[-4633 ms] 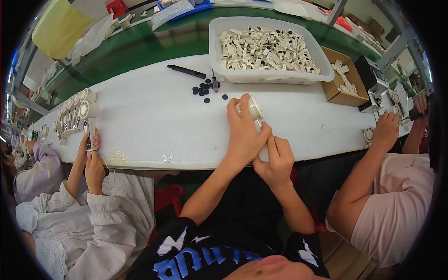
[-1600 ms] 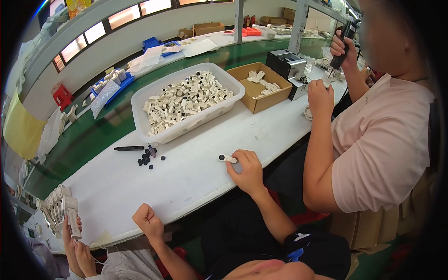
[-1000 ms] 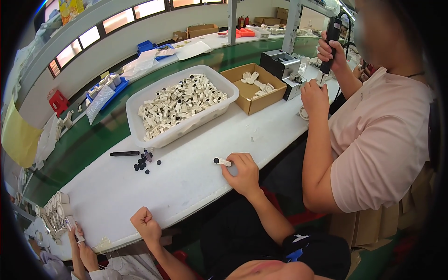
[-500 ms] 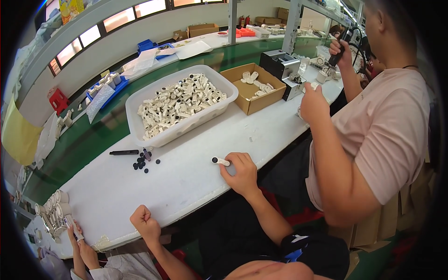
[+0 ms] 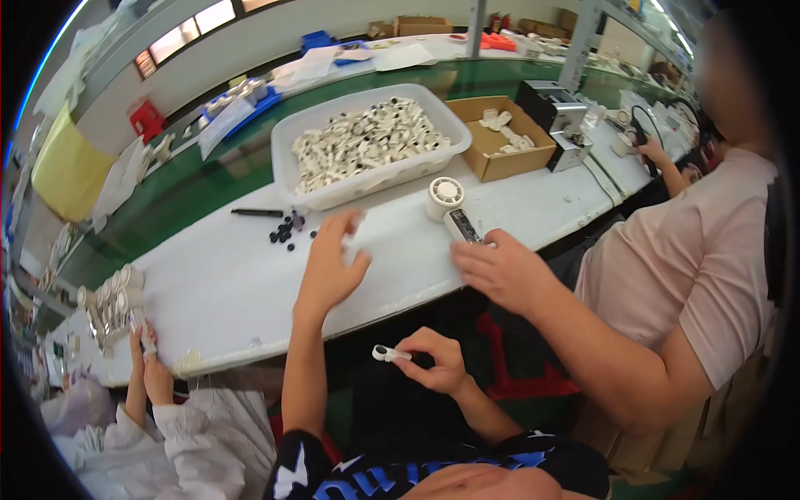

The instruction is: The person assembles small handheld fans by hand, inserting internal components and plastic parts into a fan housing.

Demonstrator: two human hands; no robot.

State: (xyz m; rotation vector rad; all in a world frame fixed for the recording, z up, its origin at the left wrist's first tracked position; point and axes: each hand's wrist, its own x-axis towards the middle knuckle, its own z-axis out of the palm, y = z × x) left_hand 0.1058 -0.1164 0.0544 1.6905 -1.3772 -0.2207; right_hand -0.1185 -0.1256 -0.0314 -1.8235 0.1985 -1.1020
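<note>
I record the right hand (image 5: 437, 360) pinching a white part (image 5: 392, 354), its dark round end to the left, well apart from the tub (image 5: 287, 182), on the wearer's side. My remote view shows the left hand (image 5: 332, 267) wide, fingers spread, near side of the tub. Black discs (image 5: 282, 237) are scattered by the tub's near left corner. I note a fan (image 5: 446, 193) near its right end, a co-worker (image 5: 642, 283) reaching to the handle, and a box (image 5: 521, 162) just right of the tub.
</note>
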